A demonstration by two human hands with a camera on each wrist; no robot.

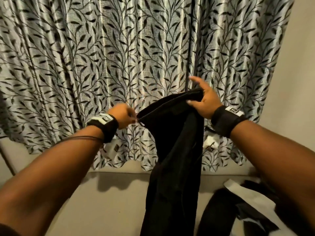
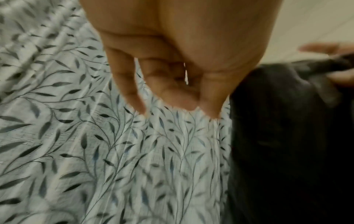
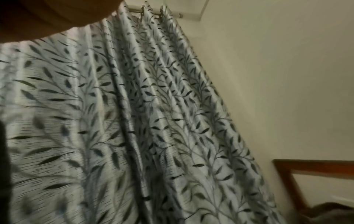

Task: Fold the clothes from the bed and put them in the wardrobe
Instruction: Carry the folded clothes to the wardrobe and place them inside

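Before leaf-print curtain [image 1: 102, 65], both hands [image 1: 207, 101] hold up black garment [image 1: 172, 150].

Leaf-print curtain [image 1: 119, 65] hangs on a rod [image 3: 153, 12] against cream wall [image 3: 277, 75]; brown wooden frame [image 3: 310, 166] low right.

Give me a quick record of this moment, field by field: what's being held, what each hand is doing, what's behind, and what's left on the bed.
held item: black garment, hanging down from its top edge
left hand: pinches the garment's left corner
right hand: grips the right corner, thumb on top
behind: leaf-patterned curtain
on the bed: black and white clothes, unfolded, at the right
wardrobe: not in view
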